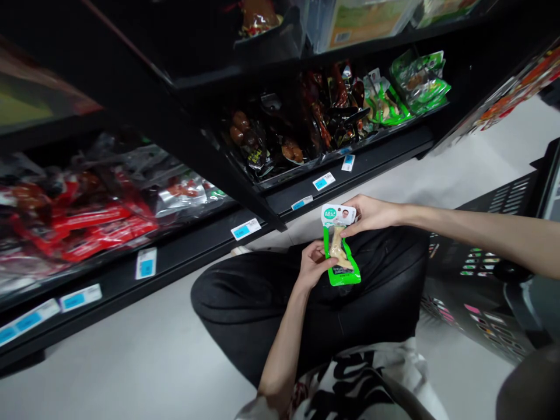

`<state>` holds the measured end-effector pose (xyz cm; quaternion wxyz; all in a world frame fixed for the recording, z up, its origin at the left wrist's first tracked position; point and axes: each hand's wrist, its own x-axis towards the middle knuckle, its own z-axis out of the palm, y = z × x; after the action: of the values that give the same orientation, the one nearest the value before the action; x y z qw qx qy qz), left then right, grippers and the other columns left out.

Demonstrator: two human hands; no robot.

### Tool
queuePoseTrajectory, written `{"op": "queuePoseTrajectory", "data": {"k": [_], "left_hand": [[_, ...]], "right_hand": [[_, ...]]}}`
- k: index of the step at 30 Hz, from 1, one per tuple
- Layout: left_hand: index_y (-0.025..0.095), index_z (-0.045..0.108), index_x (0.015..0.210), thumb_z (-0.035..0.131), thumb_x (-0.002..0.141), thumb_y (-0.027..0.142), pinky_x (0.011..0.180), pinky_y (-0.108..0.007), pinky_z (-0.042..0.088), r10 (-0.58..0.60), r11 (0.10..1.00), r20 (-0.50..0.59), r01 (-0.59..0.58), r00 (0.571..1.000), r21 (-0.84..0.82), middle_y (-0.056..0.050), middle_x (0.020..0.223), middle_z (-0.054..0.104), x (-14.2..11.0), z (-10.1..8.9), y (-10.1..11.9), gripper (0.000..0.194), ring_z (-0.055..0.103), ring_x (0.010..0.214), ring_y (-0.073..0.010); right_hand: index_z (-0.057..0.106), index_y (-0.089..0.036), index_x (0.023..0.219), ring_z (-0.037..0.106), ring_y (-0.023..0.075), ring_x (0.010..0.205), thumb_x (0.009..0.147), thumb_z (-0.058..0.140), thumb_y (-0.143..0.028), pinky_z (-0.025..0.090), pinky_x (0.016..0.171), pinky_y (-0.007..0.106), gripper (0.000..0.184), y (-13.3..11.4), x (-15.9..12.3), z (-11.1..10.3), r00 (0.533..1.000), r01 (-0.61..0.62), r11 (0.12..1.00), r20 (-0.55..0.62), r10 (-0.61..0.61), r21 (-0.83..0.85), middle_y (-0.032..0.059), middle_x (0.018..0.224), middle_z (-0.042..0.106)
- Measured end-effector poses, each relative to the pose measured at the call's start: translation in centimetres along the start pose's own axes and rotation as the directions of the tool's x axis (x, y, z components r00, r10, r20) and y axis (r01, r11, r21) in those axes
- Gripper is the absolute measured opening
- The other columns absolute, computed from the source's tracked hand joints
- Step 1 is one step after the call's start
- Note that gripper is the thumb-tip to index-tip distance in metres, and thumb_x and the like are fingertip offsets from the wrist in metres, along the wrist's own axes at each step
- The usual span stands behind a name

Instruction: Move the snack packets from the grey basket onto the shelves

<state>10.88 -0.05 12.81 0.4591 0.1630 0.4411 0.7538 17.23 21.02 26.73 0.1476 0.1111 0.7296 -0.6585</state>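
Between my two hands is a snack packet (340,248) with green edges, a white top and a clear window; a pale, bone-like piece of meat shows inside. My left hand (315,263) grips its lower left side, thumb across the front. At the upper right corner, my right hand (365,213) pinches the packet with thumb and fingers. It is held above my lap, over dark trousers (262,291). Similar green packets (385,105) lie on the bottom shelf ahead, beyond my right hand.
Dark packets (258,140) of brown food fill the shelf's middle, and red packets (91,216) its left part. Price tags (324,181) line the black shelf edge (280,198). A dark perforated basket (476,297) stands close at my right. Pale floor (131,350) lies around me.
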Motion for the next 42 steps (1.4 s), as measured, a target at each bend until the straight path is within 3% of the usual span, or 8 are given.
{"op": "queuePoseTrajectory", "data": {"k": [13,21,28,35,42], "left_hand": [[0.021,0.07,0.085,0.098,0.05,0.03,0.069,-0.029,0.059,0.006,1.0,-0.034,-0.005,0.999,0.002,0.0,0.079,0.077,0.0,-0.4,-0.2,0.046,0.073,0.072,-0.0184],[0.021,0.07,0.085,0.099,0.048,0.031,0.069,-0.029,0.059,0.007,1.0,-0.037,-0.007,0.999,0.008,0.0,0.078,0.077,0.0,-0.4,-0.2,0.048,0.074,0.071,-0.0187],[0.019,0.063,0.07,0.098,0.049,0.033,0.064,-0.027,0.057,-0.021,0.999,-0.038,0.023,0.999,0.044,0.003,0.069,0.073,-0.1,-0.4,-0.1,0.043,0.071,0.063,-0.016],[0.02,0.062,0.071,0.098,0.052,0.029,0.069,-0.029,0.057,0.001,0.999,-0.019,0.0,1.0,0.048,0.003,0.073,0.074,-0.3,-0.5,-0.3,0.042,0.073,0.071,-0.0188],[0.02,0.061,0.072,0.098,0.051,0.033,0.066,-0.028,0.057,0.002,0.999,-0.035,0.0,0.999,0.047,0.003,0.071,0.072,-0.2,-0.5,-0.3,0.044,0.07,0.064,-0.0161]], "right_hand": [[0.071,-0.014,0.09,0.063,0.0124,0.073,0.067,0.086,-0.032,0.052,0.069,0.025,0.033,0.2,0.1,0.4,0.999,0.037,0.999,-0.019,-0.037,0.005,-0.0004,0.083,0.072],[0.075,-0.016,0.094,0.068,0.0146,0.08,0.061,0.09,-0.036,0.055,0.074,0.027,0.042,-0.2,-0.1,0.3,0.998,-0.046,0.998,-0.035,0.047,0.043,0.0024,0.092,0.076],[0.078,-0.016,0.088,0.07,0.0164,0.08,0.059,0.092,-0.035,0.056,0.072,0.027,0.038,-0.3,-0.2,0.6,0.994,-0.064,0.997,-0.08,0.068,0.051,0.0034,0.09,0.078],[0.077,-0.015,0.09,0.072,0.018,0.087,0.06,0.09,-0.029,0.059,0.079,0.028,0.035,-0.3,-0.3,1.2,0.987,-0.115,0.986,-0.101,0.128,0.121,0.0036,0.092,0.078],[0.075,-0.014,0.089,0.071,0.0165,0.085,0.062,0.088,-0.023,0.059,0.081,0.029,0.031,0.1,-0.1,1.5,0.988,-0.09,0.985,-0.114,0.108,0.148,0.0033,0.092,0.077]]}}
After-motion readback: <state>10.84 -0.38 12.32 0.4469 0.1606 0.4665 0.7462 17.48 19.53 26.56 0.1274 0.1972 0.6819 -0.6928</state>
